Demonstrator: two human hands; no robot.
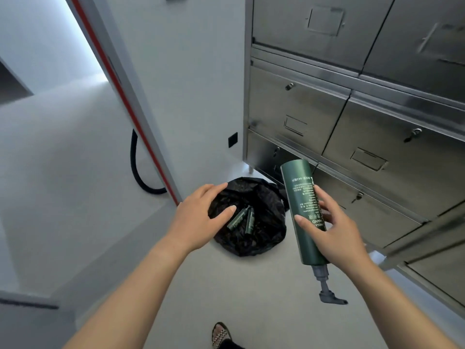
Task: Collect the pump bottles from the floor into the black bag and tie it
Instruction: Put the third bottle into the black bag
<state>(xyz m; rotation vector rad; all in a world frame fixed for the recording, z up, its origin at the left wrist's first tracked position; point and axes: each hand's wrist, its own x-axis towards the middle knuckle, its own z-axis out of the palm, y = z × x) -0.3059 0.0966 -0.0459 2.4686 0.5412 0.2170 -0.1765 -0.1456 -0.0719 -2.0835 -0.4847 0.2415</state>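
Note:
A black bag [261, 238] lies open on the pale floor below me, with two dark green pump bottles [242, 218] lying inside it. My right hand [332, 227] grips a third green pump bottle [302, 195], held upside down with its grey pump head pointing down, to the right of the bag. My left hand [198, 217] hovers over the bag's left rim with fingers spread and nothing in it; whether it touches the plastic I cannot tell.
A steel locker cabinet [352, 122] with keyed doors stands along the right. A white door panel with a red edge strip [125, 96] is behind the bag, and a black hose [136, 167] curls beside it. My sandalled foot [221, 335] is at the bottom.

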